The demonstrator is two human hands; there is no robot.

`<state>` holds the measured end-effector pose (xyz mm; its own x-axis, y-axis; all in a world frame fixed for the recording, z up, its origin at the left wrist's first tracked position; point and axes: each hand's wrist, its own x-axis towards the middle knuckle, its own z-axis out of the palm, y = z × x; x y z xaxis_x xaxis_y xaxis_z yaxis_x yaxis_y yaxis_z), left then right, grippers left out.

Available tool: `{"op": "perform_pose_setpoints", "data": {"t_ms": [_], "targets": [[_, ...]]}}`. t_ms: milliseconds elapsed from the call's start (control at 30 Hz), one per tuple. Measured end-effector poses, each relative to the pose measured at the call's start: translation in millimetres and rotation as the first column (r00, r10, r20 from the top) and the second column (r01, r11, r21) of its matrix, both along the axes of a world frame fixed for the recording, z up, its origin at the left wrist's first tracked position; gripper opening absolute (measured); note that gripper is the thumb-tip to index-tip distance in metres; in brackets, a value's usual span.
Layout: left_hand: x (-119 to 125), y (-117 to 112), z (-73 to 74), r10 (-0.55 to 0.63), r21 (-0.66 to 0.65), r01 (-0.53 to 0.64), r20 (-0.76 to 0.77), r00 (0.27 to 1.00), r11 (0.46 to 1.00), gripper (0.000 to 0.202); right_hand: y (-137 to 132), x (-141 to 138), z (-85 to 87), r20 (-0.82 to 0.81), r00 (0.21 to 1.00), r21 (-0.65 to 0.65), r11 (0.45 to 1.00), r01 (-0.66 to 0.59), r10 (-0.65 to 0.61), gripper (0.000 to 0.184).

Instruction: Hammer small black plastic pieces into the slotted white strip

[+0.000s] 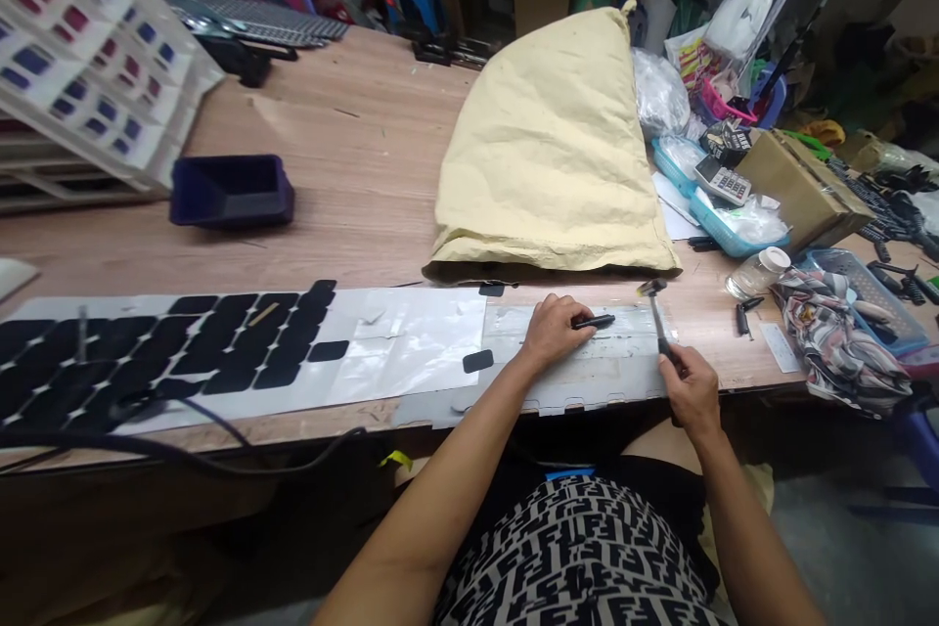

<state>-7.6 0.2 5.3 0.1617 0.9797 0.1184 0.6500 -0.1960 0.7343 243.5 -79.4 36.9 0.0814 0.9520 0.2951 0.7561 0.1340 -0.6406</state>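
Note:
My left hand (552,331) rests on a pale grey board (623,367) at the table's front edge. Its fingers are closed on a slim black piece (598,321), whose exact kind I cannot make out; the end points right. In my right hand (691,386) is a small hammer (658,318), gripped by its dark handle. The hammer head is up, just right of the black piece and apart from it. Left of the board lies a white sheet (411,333) with rows of black rounded patches (283,352). One loose black patch (478,361) lies near my left wrist.
A large cream sack (550,147) stands behind my hands. To the right are a clear jar (759,272), a patterned cloth (836,337), blue baskets (740,220) and a cardboard box (803,186). Leftward are a dark blue bin (232,191), a white crate (95,59) and a black cable (183,445).

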Motion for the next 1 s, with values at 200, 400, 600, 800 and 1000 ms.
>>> {"op": "perform_pose_setpoints", "data": {"t_ms": [200, 400, 600, 800, 1000], "targets": [[-11.6, -7.9, 13.7, -0.191, -0.001, 0.192, 0.071, 0.979, 0.981, 0.016, 26.5, 25.0, -17.1, -0.27, 0.93, -0.161, 0.964, 0.214, -0.251, 0.051], [-20.1, -68.6, 30.5, -0.561, -0.01, 0.565, 0.106, 0.821, 0.825, 0.014, 23.8, 24.5, -23.4, -0.252, 0.941, -0.111, 0.973, 0.202, -0.225, 0.05], [-8.9, -115.7, 12.5, -0.528, 0.052, 0.556, -0.25, 0.811, 0.829, 0.011, 23.1, 23.7, -23.2, -0.245, 0.94, -0.117, 0.97, 0.213, -0.236, 0.048], [-9.7, -102.6, 12.4, -0.492, 0.089, 0.503, -0.12, 0.862, 0.86, 0.026, 22.8, 22.6, -21.9, -0.233, 0.942, -0.116, 0.969, 0.22, -0.242, 0.048], [-23.9, -11.2, 23.2, 0.194, -0.052, -0.193, 0.022, 0.981, 0.98, 0.021, 22.4, 22.8, -23.4, -0.225, 0.945, -0.104, 0.97, 0.218, -0.236, 0.047]]}}
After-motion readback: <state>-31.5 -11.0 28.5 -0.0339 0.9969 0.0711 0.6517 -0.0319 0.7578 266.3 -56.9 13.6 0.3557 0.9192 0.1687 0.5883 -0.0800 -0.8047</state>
